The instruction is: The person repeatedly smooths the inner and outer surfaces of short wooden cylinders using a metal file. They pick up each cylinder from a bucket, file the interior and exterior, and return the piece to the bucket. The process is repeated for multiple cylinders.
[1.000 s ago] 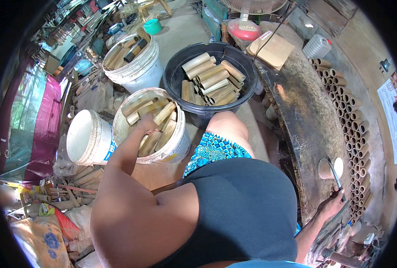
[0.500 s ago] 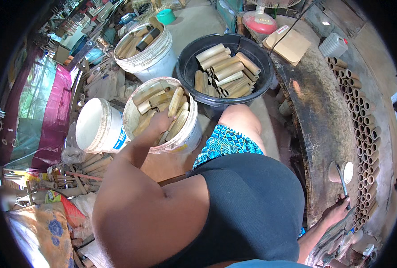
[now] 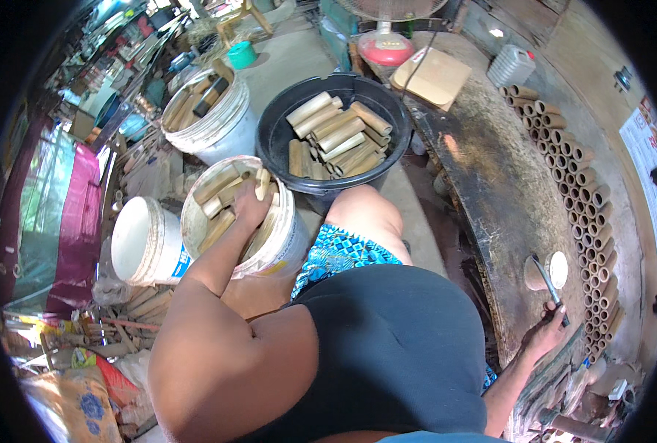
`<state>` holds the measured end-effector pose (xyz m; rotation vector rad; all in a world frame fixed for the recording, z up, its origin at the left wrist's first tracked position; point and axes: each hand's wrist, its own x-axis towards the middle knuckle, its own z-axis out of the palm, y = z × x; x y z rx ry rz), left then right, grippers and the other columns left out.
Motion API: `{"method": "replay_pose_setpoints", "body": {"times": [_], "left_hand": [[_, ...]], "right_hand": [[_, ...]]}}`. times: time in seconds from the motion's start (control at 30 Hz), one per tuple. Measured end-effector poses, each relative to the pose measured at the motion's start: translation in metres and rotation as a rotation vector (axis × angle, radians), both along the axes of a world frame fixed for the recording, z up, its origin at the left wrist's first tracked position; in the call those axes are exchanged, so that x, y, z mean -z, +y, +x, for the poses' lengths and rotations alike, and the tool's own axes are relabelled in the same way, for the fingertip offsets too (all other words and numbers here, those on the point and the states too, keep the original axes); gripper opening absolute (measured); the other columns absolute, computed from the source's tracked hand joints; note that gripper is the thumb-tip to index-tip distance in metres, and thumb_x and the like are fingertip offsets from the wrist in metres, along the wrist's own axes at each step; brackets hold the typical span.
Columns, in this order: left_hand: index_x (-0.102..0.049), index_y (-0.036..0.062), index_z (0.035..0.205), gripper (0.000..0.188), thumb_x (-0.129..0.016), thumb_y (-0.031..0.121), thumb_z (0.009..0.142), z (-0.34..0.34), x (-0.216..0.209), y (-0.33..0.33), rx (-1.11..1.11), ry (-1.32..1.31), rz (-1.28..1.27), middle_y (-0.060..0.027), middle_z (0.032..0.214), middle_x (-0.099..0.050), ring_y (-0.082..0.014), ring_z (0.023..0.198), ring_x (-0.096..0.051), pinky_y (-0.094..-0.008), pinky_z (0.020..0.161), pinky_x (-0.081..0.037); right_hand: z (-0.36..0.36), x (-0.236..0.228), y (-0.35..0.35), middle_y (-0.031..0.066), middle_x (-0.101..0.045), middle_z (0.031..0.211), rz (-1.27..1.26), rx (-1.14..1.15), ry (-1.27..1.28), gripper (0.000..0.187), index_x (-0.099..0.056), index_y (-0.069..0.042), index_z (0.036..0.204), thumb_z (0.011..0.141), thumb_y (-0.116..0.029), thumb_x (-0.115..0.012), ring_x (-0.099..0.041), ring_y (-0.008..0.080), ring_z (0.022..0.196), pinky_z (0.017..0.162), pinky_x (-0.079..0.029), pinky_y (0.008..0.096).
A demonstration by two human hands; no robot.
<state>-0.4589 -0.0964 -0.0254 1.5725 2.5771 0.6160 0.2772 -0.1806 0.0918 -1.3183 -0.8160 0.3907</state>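
My left hand [image 3: 250,208] reaches down into a white bucket [image 3: 296,235] of cut bamboo pieces. Its fingers close on a short bamboo piece [image 3: 263,183]; other pieces lie around and under them, and the fingertips are partly hidden. Off to the right, my right hand [image 3: 544,334] grips the dark handle of a slim grey tool [image 3: 548,284], too small to name for certain. The tool points up and away, its tip beside a small tub with a white top [image 3: 557,270] on the worn wooden bench [image 3: 483,214].
A black basin [image 3: 273,148] and another white bucket [image 3: 228,134] hold more bamboo pieces. An open white pail [image 3: 138,240] leans at the left. Bamboo tubes [image 3: 579,199] are stacked along the bench's right side. A red-based fan [image 3: 385,49] and plastic jug [image 3: 511,66] stand far back.
The whole view has shifted, with the bench and buckets now further left. My left hand has drawn the bamboo piece in its fingers slightly, still within the bucket. My right hand keeps the tool.
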Motion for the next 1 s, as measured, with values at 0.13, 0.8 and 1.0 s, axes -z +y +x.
{"method": "replay_pose_setpoints", "body": {"times": [0.13, 0.8, 1.0], "left_hand": [[-0.058, 0.0047, 0.124, 0.052, -0.074, 0.034, 0.085, 0.036, -0.007, 0.085, 0.402, 0.08, 0.388, -0.0208, 0.124, -0.059, -0.0415, 0.12, -0.052, -0.0485, 0.104, -0.042], [-0.051, -0.0111, 0.128, 0.073, -0.08, 0.034, 0.077, 0.106, 0.137, 0.308, 0.501, 0.075, -0.571, -0.0331, 0.119, -0.065, -0.0436, 0.116, -0.063, -0.043, 0.098, -0.052], [-0.06, -0.0106, 0.115, 0.057, -0.079, 0.027, 0.076, 0.095, 0.01, 0.275, 0.233, -0.578, -0.215, -0.0271, 0.099, -0.07, -0.0388, 0.098, -0.068, -0.0448, 0.087, -0.052]], "right_hand": [[-0.004, -0.003, 0.006, 0.0076, -0.067, 0.085, 0.029, 0.008, 0.068, 0.028, -0.063, 0.002, 0.111, 0.104, -0.024, -0.057, -0.058, 0.0133, 0.075, 0.066, -0.042, 0.0267], [0.01, -0.044, 0.04, 0.0149, -0.072, 0.085, -0.461, 0.509, -0.493, 0.021, -0.066, -0.003, 0.108, 0.096, -0.02, -0.067, -0.071, 0.0259, 0.078, 0.073, -0.054, 0.0364], [0.01, -0.046, 0.04, 0.0182, -0.072, 0.089, -0.436, 0.462, -0.503, 0.017, -0.067, -0.005, 0.108, 0.094, -0.015, -0.066, -0.072, 0.0335, 0.083, 0.075, -0.055, 0.0399]]}}
